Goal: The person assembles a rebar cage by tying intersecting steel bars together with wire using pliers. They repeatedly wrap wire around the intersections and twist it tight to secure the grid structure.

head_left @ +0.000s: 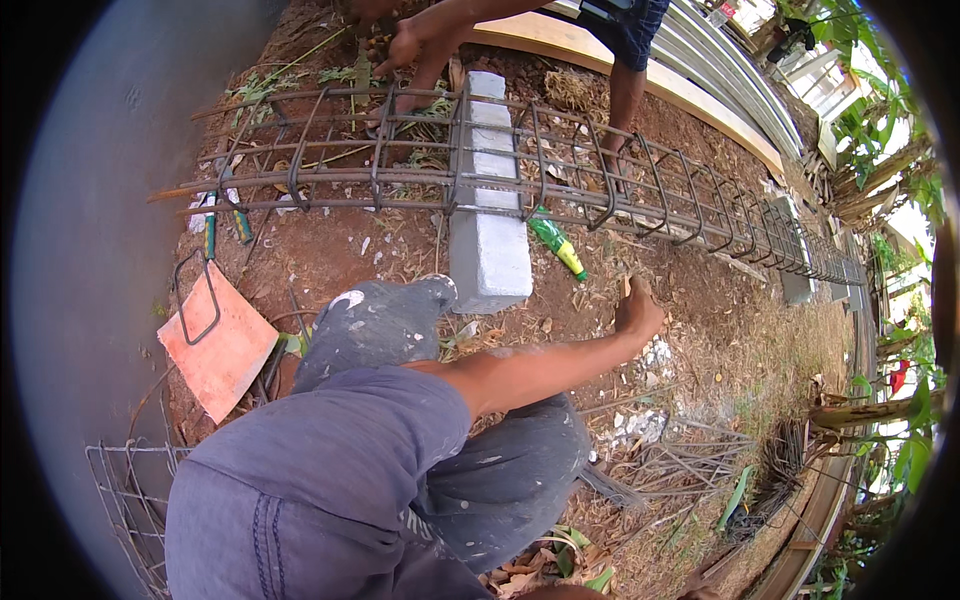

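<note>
My left hand (641,308) is stretched out over the bare soil to the right, its fingers curled; whatever they hold, if anything, cannot be made out. My right hand is out of the picture. Just up from my knees, a long rebar cage (375,175) of rods and stirrups rests across a pale rectangular block (490,262) and runs away to the right. Beside the block lies a crumpled green and yellow packet (558,243). At the cage's far side, a co-worker's hand (410,45) and another hand (408,102) reach toward the rods.
Green-handled tools (238,215) lie near the cage's left end. A bent steel stirrup (213,300) rests on an orange-pink board (225,350). Another pale block (790,250) supports the cage farther off. Wire mesh (130,490) leans lower left; loose rods (690,455) lie right; a grey wall (85,300) stands left.
</note>
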{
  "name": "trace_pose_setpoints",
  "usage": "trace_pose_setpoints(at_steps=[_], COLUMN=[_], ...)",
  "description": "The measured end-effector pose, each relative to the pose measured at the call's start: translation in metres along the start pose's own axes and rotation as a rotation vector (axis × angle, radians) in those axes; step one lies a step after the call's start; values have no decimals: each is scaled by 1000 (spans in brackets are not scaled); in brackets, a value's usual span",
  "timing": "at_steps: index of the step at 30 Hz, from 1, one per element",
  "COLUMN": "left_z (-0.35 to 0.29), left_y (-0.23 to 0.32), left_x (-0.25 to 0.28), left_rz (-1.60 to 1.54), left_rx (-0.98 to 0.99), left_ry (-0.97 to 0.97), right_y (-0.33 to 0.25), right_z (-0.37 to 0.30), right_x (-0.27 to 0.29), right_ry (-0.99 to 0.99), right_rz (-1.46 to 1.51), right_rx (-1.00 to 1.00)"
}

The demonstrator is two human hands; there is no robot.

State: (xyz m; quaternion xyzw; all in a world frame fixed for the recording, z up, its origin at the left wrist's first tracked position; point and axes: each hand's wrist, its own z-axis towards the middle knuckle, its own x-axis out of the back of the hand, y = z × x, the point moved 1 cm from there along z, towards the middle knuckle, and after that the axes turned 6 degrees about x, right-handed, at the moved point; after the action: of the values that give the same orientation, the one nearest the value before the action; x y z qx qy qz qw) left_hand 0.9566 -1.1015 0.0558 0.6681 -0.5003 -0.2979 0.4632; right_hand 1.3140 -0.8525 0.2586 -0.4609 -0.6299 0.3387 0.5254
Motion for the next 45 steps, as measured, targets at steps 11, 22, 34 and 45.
trace_pose_setpoints(at_steps=[11, 22, 34, 45], left_z=[-48, -58, -53, -127], left_y=[-28, -172, -101, 18], left_x=[-5, 46, 12, -38], left_rz=[-390, 525, 539, -46], left_rx=[676, -496, 120, 363], left_ry=[-534, -1425, -1240, -1023], right_y=[118, 116, 8, 0], right_z=[31, 25, 43, 105], right_x=[69, 135, 100, -115], right_ry=[889, 1114, 1062, 486], right_rz=[-1006, -778, -1116, -898], right_rx=[-217, -131, 216, 222])
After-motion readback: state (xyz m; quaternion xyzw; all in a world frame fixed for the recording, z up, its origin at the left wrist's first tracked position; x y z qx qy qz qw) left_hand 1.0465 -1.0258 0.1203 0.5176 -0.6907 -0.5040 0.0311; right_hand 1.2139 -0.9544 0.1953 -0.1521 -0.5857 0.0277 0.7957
